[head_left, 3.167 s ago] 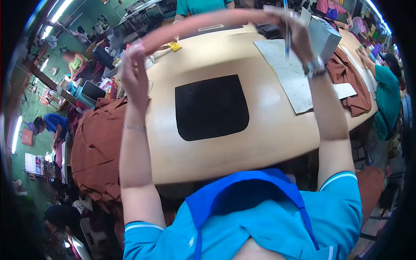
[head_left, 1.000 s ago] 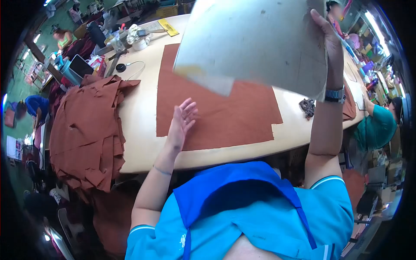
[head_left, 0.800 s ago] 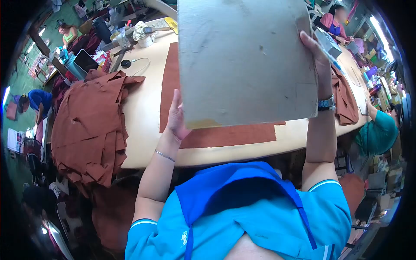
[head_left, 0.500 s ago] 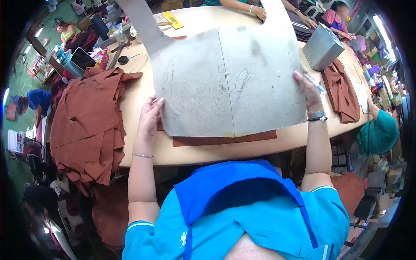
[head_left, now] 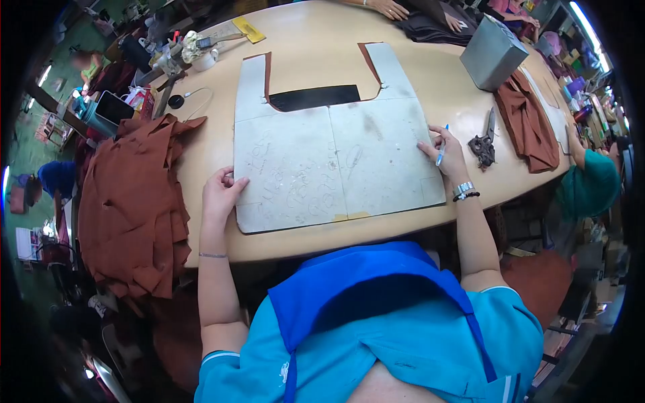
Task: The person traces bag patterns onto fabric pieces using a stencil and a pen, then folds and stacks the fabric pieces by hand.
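Observation:
A grey pattern template (head_left: 295,144) with pencilled writing and two upper straps lies flat on the table in front of me. Brown material (head_left: 268,80) shows along its neck cutout, and a black strip (head_left: 316,98) lies across that opening. My left hand (head_left: 223,196) pinches the template's left edge, thumb on top and fingers partly hidden. At the opposite edge, my right hand (head_left: 447,156) rests its thumb on the template while holding a blue-and-white pen (head_left: 441,153). Dark-handled scissors (head_left: 484,142) lie right of that hand.
Brown cut pieces (head_left: 138,201) pile up at the table's left edge. A grey metal block (head_left: 494,54) and folded brown material (head_left: 527,124) are on the right. A yellow packet (head_left: 249,29) lies at the back. Co-workers' hands (head_left: 390,9) work at the far side.
Both hands have lowered the template from its raised, tilted position onto the brown material. The scissors and the black strip have come into view. The pen stays in my right hand.

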A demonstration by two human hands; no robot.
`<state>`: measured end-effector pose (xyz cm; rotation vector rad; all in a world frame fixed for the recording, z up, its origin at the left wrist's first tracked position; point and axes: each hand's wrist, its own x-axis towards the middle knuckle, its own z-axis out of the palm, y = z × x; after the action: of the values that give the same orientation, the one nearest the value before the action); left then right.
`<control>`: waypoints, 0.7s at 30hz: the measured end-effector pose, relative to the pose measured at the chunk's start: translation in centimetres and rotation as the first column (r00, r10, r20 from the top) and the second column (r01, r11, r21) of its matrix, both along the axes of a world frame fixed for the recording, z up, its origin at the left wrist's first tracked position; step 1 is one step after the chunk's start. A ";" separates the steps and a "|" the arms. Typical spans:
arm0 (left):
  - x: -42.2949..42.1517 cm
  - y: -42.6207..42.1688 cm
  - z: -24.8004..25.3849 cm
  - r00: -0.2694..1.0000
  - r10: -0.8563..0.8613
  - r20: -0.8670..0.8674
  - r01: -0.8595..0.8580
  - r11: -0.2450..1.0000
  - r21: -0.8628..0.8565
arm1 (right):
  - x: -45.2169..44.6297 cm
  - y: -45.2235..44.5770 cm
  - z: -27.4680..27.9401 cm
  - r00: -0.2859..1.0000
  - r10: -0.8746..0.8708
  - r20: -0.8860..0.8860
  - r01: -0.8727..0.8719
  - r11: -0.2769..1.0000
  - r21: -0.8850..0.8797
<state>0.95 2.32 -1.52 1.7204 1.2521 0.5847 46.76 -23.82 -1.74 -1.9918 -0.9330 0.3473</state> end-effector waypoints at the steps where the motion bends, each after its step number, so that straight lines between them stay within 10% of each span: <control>1: 0.0 -0.1 0.0 1.000 0.007 -0.005 -0.007 1.000 0.001 | -0.1 0.0 0.0 0.999 -0.004 0.033 0.004 1.000 0.010; 13: 0.6 -0.2 0.9 0.997 0.018 -0.078 -0.017 1.000 0.016 | -0.9 0.7 1.5 0.995 -0.029 -0.098 0.024 0.998 -0.051; 21: 0.9 0.4 1.7 0.900 -0.040 -0.435 0.126 0.977 0.170 | -0.2 1.0 2.6 0.964 0.060 0.258 0.000 0.974 -0.226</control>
<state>1.81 2.72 0.22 2.1378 1.4496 0.2870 46.55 -22.79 0.83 -2.2722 -1.1326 0.2140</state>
